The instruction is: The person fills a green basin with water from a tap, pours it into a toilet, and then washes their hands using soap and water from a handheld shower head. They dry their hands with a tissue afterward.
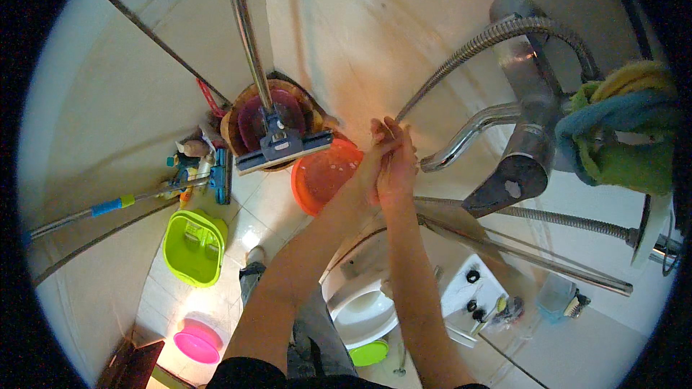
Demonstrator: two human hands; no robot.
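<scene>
Both bare hands meet near the middle of the view, to the left of the end of a chrome spout [435, 162] on a wall-mounted mixer tap [521, 135]. My left hand [378, 152] is pressed against my right hand [399, 170], and the fingers overlap. No object shows between them, though the palms are hidden. Whether water runs over them I cannot tell. Below and left of the hands stands an orange-red basin [324, 175], partly covered by my left forearm. A ribbed metal hose [481, 38] loops from the tap and passes behind the hands.
A squeegee-type mop [281, 146] stands over stacked basins in the corner. At left are another long-handled mop [218, 175], a lime-green bucket [220, 243] and a pink basin [197, 341]. A white toilet [359, 329] is below; cloths [616, 135] hang at right.
</scene>
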